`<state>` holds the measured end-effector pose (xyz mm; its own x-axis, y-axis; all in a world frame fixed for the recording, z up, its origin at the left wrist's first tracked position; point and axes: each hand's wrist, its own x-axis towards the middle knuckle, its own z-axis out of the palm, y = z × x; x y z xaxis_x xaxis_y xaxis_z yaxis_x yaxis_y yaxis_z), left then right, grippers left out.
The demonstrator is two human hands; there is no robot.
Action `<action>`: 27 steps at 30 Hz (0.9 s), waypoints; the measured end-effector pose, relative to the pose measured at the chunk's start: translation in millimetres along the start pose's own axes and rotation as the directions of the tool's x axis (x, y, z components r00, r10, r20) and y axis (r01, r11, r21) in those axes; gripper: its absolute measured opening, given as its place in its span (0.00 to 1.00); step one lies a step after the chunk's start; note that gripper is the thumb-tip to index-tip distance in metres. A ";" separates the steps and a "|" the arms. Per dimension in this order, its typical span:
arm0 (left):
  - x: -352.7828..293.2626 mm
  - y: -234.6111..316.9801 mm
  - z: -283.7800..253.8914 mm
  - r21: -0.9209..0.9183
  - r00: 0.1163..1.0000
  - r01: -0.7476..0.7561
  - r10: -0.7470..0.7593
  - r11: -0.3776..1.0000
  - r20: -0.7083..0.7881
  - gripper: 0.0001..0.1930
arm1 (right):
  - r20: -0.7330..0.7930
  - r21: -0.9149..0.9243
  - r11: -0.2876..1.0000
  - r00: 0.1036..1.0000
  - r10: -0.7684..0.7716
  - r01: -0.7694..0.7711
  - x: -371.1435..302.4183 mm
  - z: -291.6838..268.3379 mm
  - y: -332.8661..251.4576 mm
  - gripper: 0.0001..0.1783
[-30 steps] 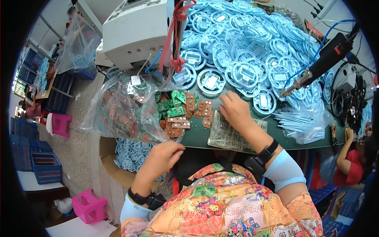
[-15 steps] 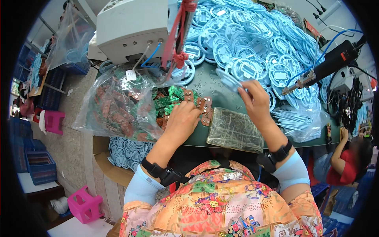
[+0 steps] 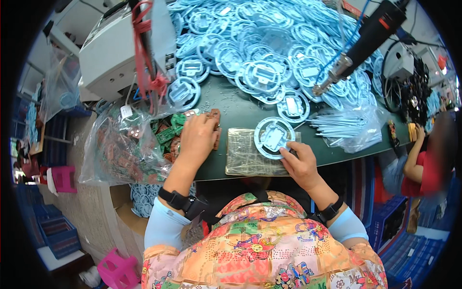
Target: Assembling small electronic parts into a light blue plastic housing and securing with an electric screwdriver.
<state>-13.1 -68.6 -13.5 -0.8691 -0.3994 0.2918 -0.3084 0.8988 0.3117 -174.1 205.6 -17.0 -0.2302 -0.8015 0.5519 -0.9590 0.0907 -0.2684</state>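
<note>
My right hand (image 3: 301,164) grips the lower edge of a round light-blue plastic ring part (image 3: 273,137) and holds it over a flat clear packet (image 3: 243,155) on the dark green table (image 3: 236,111). My left hand (image 3: 197,137) lies fingers down on a pile of small green and brown circuit boards (image 3: 168,135) at the table's left edge. Whether it has hold of a board is hidden under the fingers.
A large heap of blue ring parts (image 3: 260,53) covers the far table. A hanging electric screwdriver (image 3: 358,43) dangles at the right. A grey machine (image 3: 113,53) stands at the far left above a plastic bag (image 3: 120,154) of boards. Another person (image 3: 423,164) sits to the right.
My right hand has drawn one blue ring back from the heap onto the clear packet. My left hand came up from my lap to the circuit boards.
</note>
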 end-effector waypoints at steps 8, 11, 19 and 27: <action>8.3 4.1 1.3 0.047 0.998 0.060 -0.058 0.997 -0.026 0.19 | 0.012 0.047 0.999 1.000 0.023 -0.023 -6.9 -0.7 3.0 0.24; 14.5 1.8 7.5 0.108 0.997 0.071 -0.067 0.992 -0.043 0.18 | 0.000 0.051 0.998 0.999 0.033 -0.033 -5.4 -0.8 1.3 0.24; 23.7 4.3 -9.5 0.029 0.978 0.166 -0.161 0.986 -0.134 0.06 | -0.023 0.068 0.997 0.999 0.036 -0.034 -8.2 2.1 3.4 0.24; -22.6 84.9 -10.2 -0.045 0.989 -0.145 0.144 0.988 -0.027 0.12 | -0.037 0.056 0.998 0.999 0.033 -0.031 -9.2 2.4 3.7 0.23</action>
<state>-15.7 14.9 15.6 -0.8937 -0.2709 0.3577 -0.1617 0.9380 0.3066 -175.1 211.9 -24.9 -0.2674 -0.7760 0.5713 -0.9407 0.0818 -0.3292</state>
